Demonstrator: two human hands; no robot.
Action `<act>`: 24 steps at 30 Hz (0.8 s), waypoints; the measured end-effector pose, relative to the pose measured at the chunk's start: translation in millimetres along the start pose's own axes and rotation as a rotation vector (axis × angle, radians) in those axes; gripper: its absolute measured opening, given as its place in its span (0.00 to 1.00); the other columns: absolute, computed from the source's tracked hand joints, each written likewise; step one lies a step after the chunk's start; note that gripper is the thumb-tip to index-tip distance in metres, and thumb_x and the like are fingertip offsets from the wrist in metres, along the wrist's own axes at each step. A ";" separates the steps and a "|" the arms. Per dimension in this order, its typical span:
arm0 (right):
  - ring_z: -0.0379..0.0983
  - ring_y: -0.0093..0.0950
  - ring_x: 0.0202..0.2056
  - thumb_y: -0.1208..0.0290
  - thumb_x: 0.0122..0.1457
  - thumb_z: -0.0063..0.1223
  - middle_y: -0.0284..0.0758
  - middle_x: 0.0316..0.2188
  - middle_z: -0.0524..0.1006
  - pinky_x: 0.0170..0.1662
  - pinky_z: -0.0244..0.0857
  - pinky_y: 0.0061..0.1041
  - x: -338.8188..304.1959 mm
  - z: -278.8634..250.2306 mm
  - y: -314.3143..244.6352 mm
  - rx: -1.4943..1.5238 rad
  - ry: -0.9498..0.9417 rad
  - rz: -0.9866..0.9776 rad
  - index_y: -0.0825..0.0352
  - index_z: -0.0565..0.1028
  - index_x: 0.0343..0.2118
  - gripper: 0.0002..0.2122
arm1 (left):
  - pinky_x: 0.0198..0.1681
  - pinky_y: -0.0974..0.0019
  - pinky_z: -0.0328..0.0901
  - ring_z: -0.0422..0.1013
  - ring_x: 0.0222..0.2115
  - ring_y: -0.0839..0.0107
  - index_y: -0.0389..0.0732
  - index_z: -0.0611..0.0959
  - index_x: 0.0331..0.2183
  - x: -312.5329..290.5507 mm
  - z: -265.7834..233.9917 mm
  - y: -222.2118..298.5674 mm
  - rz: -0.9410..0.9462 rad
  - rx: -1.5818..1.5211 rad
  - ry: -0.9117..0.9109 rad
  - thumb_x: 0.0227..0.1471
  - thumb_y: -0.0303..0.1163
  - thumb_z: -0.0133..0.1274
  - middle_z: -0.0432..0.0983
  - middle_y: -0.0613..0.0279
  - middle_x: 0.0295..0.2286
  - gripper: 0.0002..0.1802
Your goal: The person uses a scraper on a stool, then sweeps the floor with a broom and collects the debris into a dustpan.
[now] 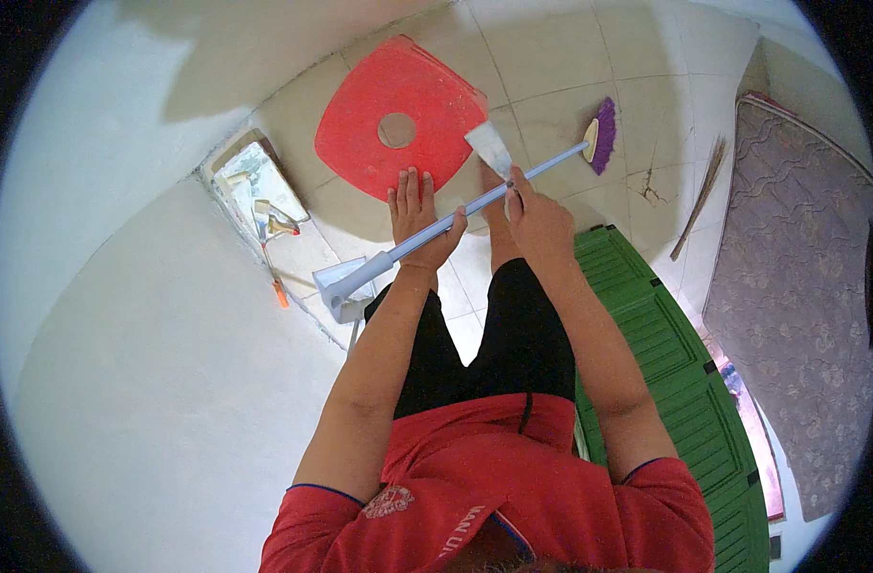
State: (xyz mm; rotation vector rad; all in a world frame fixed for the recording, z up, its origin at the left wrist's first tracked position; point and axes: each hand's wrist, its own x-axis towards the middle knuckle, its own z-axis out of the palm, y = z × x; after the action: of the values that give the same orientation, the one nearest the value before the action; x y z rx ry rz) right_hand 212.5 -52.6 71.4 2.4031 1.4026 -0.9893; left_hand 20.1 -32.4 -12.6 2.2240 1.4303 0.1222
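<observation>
A long pale-blue broom handle (479, 202) slants across in front of me, its purple-bristled broom head (601, 137) at the upper right. My left hand (425, 224) has its thumb hooked over that handle; its other fingers stretch past it to the near edge of a red plastic stool (355, 124) with a round hole in its seat. In my right hand (541, 224), closed, is a putty knife (491, 148), its wide blade pointing up and left beside the stool. The right fingers meet the broom handle too; whether they grip it is unclear.
At the wall on the left lies a white-smeared tray (288, 196) with brushes, near an orange-handled tool (281, 294). A pale pan-like thing (333, 310) sits below the broom's grip. To the right are a green ribbed panel (646, 334), a stick bundle (701, 198) and a mattress (789, 286).
</observation>
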 end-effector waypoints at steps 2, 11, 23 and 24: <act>0.77 0.44 0.28 0.58 0.62 0.42 0.44 0.25 0.78 0.30 0.70 0.44 -12.1 3.6 3.1 0.021 -0.053 0.034 0.52 0.64 0.59 0.21 | 0.63 0.44 0.41 0.50 0.62 0.48 0.30 0.67 0.55 -1.2 0.7 -1.1 0.007 0.008 -0.003 0.44 0.53 0.53 0.55 0.39 0.58 0.45; 0.77 0.44 0.30 0.60 0.63 0.41 0.44 0.26 0.79 0.33 0.69 0.45 -12.2 8.4 -6.2 0.014 -0.067 0.038 0.56 0.65 0.58 0.21 | 0.64 0.45 0.38 0.47 0.63 0.49 0.30 0.66 0.56 -3.5 -3.2 0.1 -0.011 -0.045 -0.019 0.44 0.51 0.54 0.54 0.41 0.59 0.45; 0.75 0.43 0.27 0.58 0.62 0.44 0.43 0.25 0.78 0.29 0.68 0.44 -14.8 1.4 3.7 -0.044 0.002 -0.190 0.49 0.68 0.57 0.19 | 0.61 0.38 0.44 0.46 0.61 0.36 0.26 0.55 0.59 -53.9 -15.4 12.2 -0.081 -0.059 -0.028 0.47 0.51 0.52 0.48 0.31 0.59 0.49; 0.76 0.43 0.27 0.58 0.61 0.45 0.42 0.25 0.78 0.30 0.69 0.44 -15.2 -1.0 7.2 -0.076 -0.006 -0.221 0.48 0.68 0.56 0.19 | 0.60 0.37 0.45 0.47 0.60 0.34 0.27 0.52 0.60 -64.5 -12.6 12.0 -0.090 -0.057 -0.046 0.48 0.51 0.51 0.47 0.30 0.59 0.50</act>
State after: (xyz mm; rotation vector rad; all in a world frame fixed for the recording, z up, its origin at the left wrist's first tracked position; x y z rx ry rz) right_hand 213.9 -66.6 80.6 2.2253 1.7005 -0.9703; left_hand -2.9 -88.4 15.6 2.0997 1.4806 0.0799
